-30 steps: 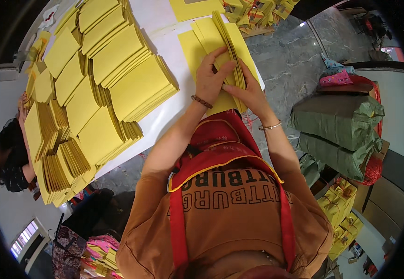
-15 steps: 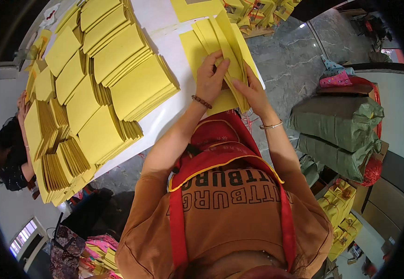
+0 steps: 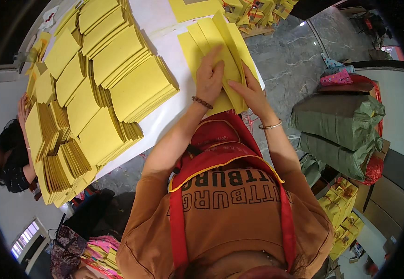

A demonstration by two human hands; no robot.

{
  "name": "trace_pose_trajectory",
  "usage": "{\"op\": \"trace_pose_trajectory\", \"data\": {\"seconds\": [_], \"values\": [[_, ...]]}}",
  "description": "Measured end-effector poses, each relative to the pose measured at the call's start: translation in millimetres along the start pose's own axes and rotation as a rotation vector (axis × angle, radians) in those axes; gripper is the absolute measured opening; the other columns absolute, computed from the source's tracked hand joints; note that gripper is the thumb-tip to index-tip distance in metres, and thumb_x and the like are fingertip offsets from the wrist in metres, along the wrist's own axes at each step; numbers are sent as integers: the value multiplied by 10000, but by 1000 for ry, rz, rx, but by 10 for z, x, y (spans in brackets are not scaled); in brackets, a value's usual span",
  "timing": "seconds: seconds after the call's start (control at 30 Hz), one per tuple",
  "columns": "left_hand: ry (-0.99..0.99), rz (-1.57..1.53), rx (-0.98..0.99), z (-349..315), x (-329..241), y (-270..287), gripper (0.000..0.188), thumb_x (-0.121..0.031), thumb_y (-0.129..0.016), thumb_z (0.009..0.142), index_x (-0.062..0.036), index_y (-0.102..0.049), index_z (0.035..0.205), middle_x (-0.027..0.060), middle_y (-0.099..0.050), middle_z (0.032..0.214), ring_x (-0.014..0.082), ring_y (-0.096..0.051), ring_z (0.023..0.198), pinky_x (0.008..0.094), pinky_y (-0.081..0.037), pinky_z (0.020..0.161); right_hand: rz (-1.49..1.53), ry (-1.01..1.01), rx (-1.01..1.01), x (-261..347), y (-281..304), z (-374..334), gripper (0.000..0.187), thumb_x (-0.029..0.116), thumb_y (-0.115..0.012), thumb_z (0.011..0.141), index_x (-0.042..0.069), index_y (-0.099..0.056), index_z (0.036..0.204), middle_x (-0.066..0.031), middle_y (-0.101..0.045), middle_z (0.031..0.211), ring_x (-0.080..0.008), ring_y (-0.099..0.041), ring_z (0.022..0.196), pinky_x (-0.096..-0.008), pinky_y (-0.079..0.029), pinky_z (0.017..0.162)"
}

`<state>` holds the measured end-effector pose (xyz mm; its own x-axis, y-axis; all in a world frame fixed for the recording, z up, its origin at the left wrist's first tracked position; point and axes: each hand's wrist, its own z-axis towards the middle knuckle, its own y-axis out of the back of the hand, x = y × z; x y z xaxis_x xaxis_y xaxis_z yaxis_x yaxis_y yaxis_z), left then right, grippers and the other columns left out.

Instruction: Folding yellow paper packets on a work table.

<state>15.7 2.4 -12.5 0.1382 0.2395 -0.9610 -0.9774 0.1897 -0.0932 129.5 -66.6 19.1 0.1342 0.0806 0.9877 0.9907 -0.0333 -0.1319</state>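
A yellow paper sheet (image 3: 210,33) with creased, partly folded panels lies at the table's right edge. My left hand (image 3: 208,78), a beaded bracelet at its wrist, rests on the folded panel. Its fingers stretch away from me and are slightly blurred at the tips. On the right side of the same sheet, my right hand (image 3: 252,95) pinches a raised panel, thumb on the inner face and fingers behind its outer side. Under both hands the lower part of the sheet is partly hidden. Left of my hands stand many overlapping stacks of folded yellow paper (image 3: 139,90).
The white tabletop (image 3: 165,42) shows between the stacks and my sheet. Another yellow sheet (image 3: 195,10) lies beyond. At the far left is another person's hand (image 3: 24,109). Green wrapped bundles (image 3: 334,118) stand at the right, above more tied yellow bundles (image 3: 339,204).
My left hand's fingers have straightened and slid away from me along the folded panel, which now lies flatter. My right hand has barely moved.
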Motion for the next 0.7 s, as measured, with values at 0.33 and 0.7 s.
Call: {"op": "trace_pose_trajectory", "data": {"seconds": [0.33, 0.7], "values": [[86, 48, 78, -8, -115, 7, 402, -235, -665, 775, -15, -572, 1099, 130, -582, 995, 204, -542, 922, 283, -422, 803, -118, 18, -18, -34, -2, -2, 754, 125, -638, 788, -42, -189, 1370, -123, -396, 1287, -147, -414, 1139, -265, -369, 934], [103, 73, 121, -15, -81, 44, 245, -145, -639, 792, -14, -584, 992, 78, -587, 904, 149, -528, 752, 266, -427, 737, -32, -17, -40, -32, 17, -16, 677, 139, -594, 822, -34, -225, 1362, -111, -400, 1290, -156, -394, 1167, -264, -337, 960]]}}
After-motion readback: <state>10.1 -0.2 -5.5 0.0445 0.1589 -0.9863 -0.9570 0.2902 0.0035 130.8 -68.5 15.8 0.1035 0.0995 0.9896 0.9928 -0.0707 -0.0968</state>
